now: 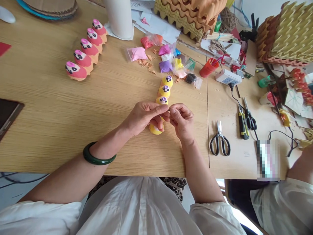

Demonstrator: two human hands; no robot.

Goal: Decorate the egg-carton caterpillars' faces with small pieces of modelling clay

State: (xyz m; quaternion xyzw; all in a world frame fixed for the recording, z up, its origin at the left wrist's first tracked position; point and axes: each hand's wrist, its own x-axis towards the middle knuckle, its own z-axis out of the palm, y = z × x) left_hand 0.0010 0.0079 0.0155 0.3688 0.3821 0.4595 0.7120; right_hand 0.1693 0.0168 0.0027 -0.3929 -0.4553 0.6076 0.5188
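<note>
My left hand [150,116] and my right hand [181,120] meet fingertip to fingertip, both pinched closed. Whatever sits between the fingertips is too small to make out. Beneath them lies a row of yellow clay-covered egg-carton bumps [163,91], with small faces and purple rings on the far ones. My fingers hide part of the row's near half. At the upper left stands a similar row of red bumps [83,58] with pink rings and faces.
Packets of coloured clay [166,66] lie beyond the yellow row, near a red cup [209,67]. Black-handled scissors [220,140] and a yellow cutter [243,124] rest on the right. Stacked egg trays [190,16] stand behind. Another person's arm [302,163] shows at the right edge.
</note>
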